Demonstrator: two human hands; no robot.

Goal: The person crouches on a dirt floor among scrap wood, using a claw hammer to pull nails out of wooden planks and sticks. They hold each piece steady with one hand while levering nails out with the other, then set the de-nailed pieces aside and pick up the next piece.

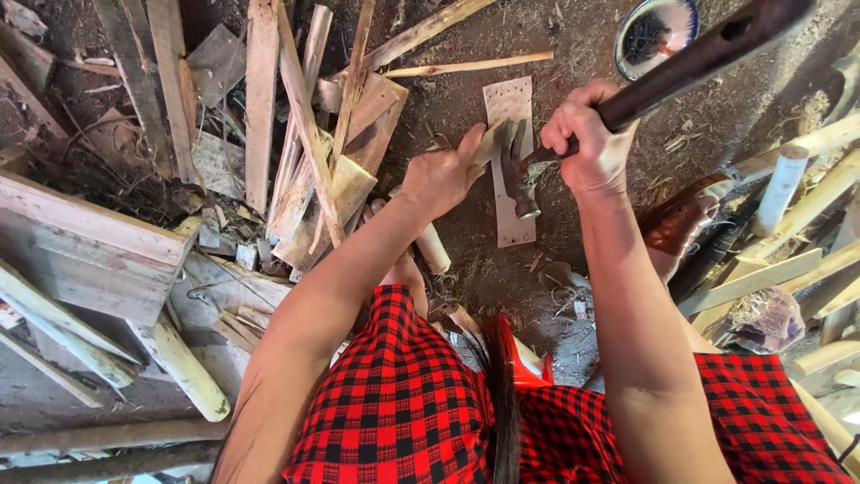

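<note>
Dirt ground strewn with wood scraps; on the pale drilled board [512, 161], left hand [441, 177] pinches a thin wood piece [491, 142], right hand [587, 134] clenches the hammer [537, 166] just beside it, likely mid-strike; next needs a careful blow

Right hand [587, 134] grips hammer [524, 184]; left hand [439, 175] steadies wood piece [491, 142].

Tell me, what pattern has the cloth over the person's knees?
A red and black check on the cloth, clearest in the head view.
</note>
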